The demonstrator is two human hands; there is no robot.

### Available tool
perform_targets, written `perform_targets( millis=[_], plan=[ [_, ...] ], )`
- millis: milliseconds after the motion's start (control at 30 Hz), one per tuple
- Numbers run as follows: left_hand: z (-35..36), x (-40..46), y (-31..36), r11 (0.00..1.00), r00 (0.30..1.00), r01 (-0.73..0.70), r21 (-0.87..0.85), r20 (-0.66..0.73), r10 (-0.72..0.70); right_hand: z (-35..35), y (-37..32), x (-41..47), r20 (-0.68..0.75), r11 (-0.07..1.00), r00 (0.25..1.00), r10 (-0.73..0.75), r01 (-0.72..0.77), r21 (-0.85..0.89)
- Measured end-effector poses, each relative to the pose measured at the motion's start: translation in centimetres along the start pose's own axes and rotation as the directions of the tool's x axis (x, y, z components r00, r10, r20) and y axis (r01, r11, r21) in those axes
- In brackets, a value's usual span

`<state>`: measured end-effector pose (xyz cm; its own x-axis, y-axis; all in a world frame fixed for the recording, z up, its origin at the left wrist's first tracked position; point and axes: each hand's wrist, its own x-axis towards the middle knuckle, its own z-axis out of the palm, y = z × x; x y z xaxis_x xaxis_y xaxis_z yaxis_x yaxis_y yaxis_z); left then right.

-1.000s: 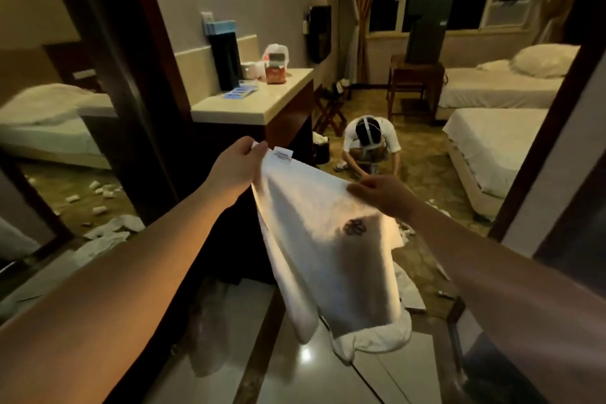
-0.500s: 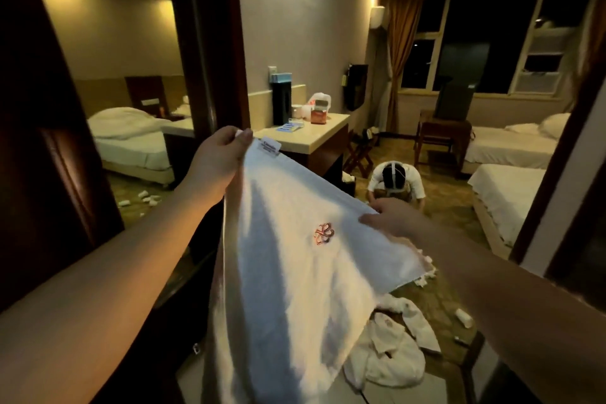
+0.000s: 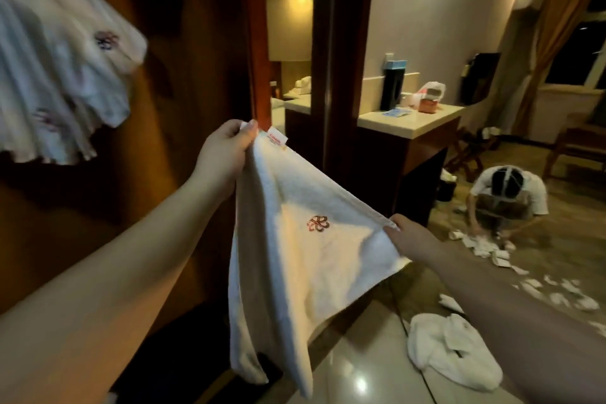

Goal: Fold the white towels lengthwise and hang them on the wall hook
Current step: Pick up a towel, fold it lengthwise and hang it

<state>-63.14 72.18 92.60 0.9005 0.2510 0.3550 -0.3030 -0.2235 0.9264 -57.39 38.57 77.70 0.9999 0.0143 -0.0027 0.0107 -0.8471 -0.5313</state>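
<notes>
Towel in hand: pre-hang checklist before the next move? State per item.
1. Left hand pinches the tagged corner of the white towel: ok.
2. Right hand holds the opposite top corner: ok.
3. Top edge taut between hands: ok.
4. Lengthwise fold done: not ok, towel hangs open and bunched below.
5. Wall hook located: cannot tell, only the hung towels at upper left show, blurred.
6. Lower edge off the floor: cannot tell.
</notes>
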Motion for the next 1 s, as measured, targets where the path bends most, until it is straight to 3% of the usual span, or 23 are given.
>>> perform_targets(
  millis=[200,333,533,700,800,1000],
  plan=[
    [-9.3,-4.2,0.2,0.994,0.969,0.101,-0.03,-0.223,-0.106,1.8,-10.7,-4.8,0.018,0.985,0.988,-0.155,0.154,0.078],
    [-14.9,-7.4,0.4,0.979,0.928,0.14,-0.15,-0.325,-0.182,3.2,-18.1,-7.8,0.178,0.879,0.958,-0.227,0.123,0.461],
    [-21.8,-12.6,1.4,0.966,0.9,0.207,-0.155,-0.356,-0.25,6.9,-27.1,-14.5,0.194,0.653,0.876,-0.441,0.165,0.739],
    [-26.7,-16.9,2.6,0.959,0.906,0.248,-0.139,-0.317,-0.281,9.6,-34.4,-21.6,0.223,0.497,0.842,-0.491,0.06,0.866],
    [-29.7,-19.1,3.3,0.957,0.91,0.266,-0.116,-0.297,-0.289,11.1,-38.3,-25.2,0.171,0.393,0.833,-0.527,0.06,0.918],
    [-33.9,-22.2,4.7,0.972,0.942,0.206,-0.112,-0.245,-0.228,12.8,-43.9,-30.6,0.029,0.296,0.844,-0.535,0.155,0.943]
  ],
)
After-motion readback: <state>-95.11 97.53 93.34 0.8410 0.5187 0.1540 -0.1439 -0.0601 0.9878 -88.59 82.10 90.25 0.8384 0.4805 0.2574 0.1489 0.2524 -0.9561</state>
